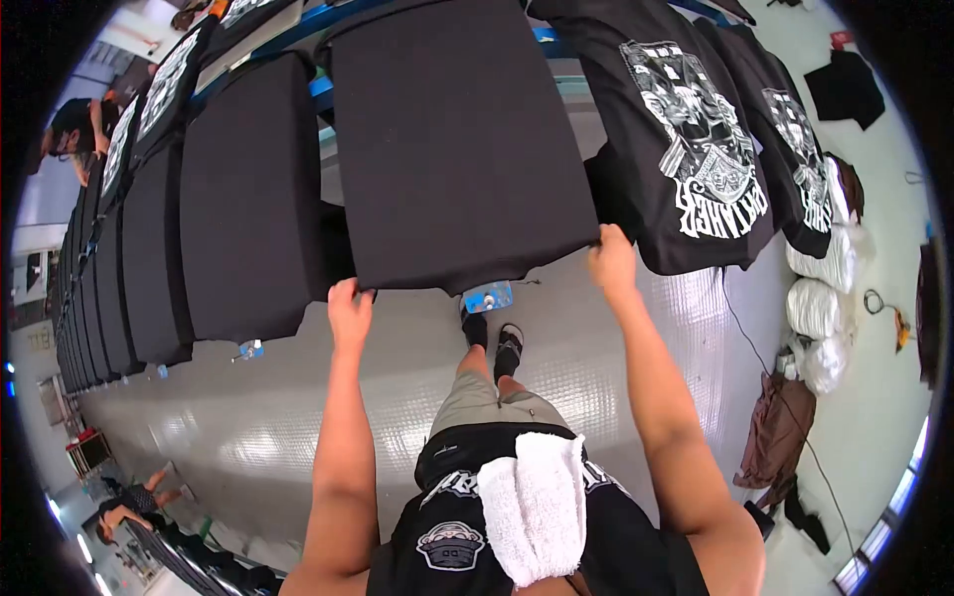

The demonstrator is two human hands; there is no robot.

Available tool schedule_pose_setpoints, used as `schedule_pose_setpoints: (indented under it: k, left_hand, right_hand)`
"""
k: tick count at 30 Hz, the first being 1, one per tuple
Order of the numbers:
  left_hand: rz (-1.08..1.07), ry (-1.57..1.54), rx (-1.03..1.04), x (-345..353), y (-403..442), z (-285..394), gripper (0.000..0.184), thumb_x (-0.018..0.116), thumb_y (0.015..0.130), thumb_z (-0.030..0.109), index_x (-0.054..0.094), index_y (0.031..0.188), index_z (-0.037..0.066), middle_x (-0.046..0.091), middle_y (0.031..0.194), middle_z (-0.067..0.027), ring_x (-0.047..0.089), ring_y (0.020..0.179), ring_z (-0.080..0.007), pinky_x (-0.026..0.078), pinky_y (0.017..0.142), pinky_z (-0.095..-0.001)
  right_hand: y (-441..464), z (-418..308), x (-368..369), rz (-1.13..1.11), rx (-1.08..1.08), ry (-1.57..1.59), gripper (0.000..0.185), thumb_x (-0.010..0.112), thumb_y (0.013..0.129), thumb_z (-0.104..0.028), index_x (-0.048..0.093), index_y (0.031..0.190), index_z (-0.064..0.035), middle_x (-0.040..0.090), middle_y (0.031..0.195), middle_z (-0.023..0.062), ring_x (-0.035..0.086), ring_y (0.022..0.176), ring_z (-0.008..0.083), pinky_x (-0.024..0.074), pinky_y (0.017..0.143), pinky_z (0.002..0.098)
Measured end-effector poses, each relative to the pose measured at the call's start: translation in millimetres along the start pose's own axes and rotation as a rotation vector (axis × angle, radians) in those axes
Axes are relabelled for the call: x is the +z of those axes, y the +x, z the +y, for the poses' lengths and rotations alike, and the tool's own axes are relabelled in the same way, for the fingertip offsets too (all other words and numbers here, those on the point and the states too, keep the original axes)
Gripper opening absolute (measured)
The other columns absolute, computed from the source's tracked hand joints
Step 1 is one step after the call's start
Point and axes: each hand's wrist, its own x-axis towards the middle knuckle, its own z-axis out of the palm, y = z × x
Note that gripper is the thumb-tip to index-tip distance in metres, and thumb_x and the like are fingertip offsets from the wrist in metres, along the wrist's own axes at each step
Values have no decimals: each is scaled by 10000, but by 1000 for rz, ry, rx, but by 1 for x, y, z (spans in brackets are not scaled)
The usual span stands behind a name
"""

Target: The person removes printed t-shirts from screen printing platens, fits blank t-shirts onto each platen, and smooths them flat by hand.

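Note:
A plain black shirt (457, 149) lies stretched flat over a board in front of me. My left hand (350, 310) pinches its near left corner, fingers closed on the fabric. At the near right corner, my right hand (612, 260) is closed on the shirt's edge. A blue metal piece (488, 297) with a knob shows under the near edge, between my hands. To the left lies another plain black shirt (248, 209) on its own board. On the right, a black shirt with a white print (696, 149) covers the neighbouring board.
More shirt-covered boards (149, 248) run off to the left. A person (79, 134) stands at the far upper left, another person (134, 502) at the lower left. White wrapped bundles (815, 308), a brown cloth (777, 427) and a cable (750, 338) lie on the right.

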Motion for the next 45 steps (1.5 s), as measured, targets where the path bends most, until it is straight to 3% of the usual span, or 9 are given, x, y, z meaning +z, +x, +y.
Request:
schedule_pose_setpoints:
  k: [4, 11, 18, 23, 28, 35, 38, 41, 45]
  left_hand:
    - [-22, -29, -47, 13, -2, -23, 183, 701, 776, 72, 618, 921, -2, 591, 837, -139, 536, 774, -329, 454, 717, -418]
    - [148, -213, -88, 0, -6, 18, 117, 644, 805, 29, 539, 821, -20, 547, 773, -151, 543, 761, -334, 448, 690, -418]
    - [-66, 8, -112, 6, 7, -10, 160, 652, 776, 27, 544, 891, -1, 576, 857, -111, 554, 822, -318, 445, 739, -457]
    - [255, 69, 278, -28, -8, 79, 237, 634, 737, 63, 539, 954, 52, 555, 906, -121, 549, 865, -333, 423, 750, -465]
    - [-71, 169, 607, 27, 9, 149, 278, 637, 712, 73, 574, 981, 106, 542, 929, -59, 515, 923, -253, 390, 805, -399]
    - [-211, 126, 668, 35, 7, 136, 166, 605, 733, 70, 619, 896, 96, 578, 923, -33, 514, 876, -234, 391, 770, -377]
    - [-236, 0, 613, 13, 19, 147, 188, 605, 792, 84, 638, 977, 68, 606, 1021, -56, 534, 954, -261, 400, 836, -406]
    - [-221, 62, 505, -2, 50, 162, 357, 592, 907, 250, 610, 1194, 38, 577, 1277, -101, 502, 1200, -321, 355, 1007, -512]
    - [-237, 363, 567, 34, 74, 141, 714, 469, 929, 554, 429, 1447, 64, 402, 1508, -116, 293, 1427, -357, 152, 1111, -687]
  right_hand:
    - [2, 65, -4, -240, 110, -100, 125, 573, 809, -63, 620, 919, -25, 638, 934, 191, 631, 877, 415, 511, 742, 482]
    - [0, -4, -26, 78, -60, 77, 108, 585, 781, -56, 610, 878, -17, 630, 904, 182, 634, 899, 404, 514, 767, 481]
    - [25, 10, -26, -163, -129, -154, 165, 603, 755, -55, 587, 916, -18, 619, 943, 171, 637, 874, 390, 517, 755, 471]
    - [-7, -58, -78, -30, -368, -65, 308, 671, 738, -112, 564, 1021, -57, 556, 1007, 143, 564, 934, 322, 453, 772, 428]
    - [-33, -121, -12, -24, -867, -48, 303, 612, 736, -104, 574, 1036, -72, 542, 997, 97, 533, 962, 249, 408, 808, 367]
    - [-22, -112, -15, -377, -874, 36, 196, 587, 761, -75, 587, 953, -40, 582, 885, 83, 564, 848, 253, 439, 796, 351]
    - [-5, -120, -37, -596, -871, 179, 193, 612, 799, -106, 593, 978, -34, 609, 957, 98, 574, 929, 283, 436, 829, 377]
    - [31, -148, -48, -276, -809, 225, 371, 608, 880, -271, 598, 1181, -54, 596, 1226, 131, 521, 1189, 327, 394, 986, 480]
    - [45, -141, -9, -226, -792, -150, 689, 455, 929, -572, 416, 1480, -160, 319, 1569, 86, 200, 1474, 355, 83, 1094, 732]
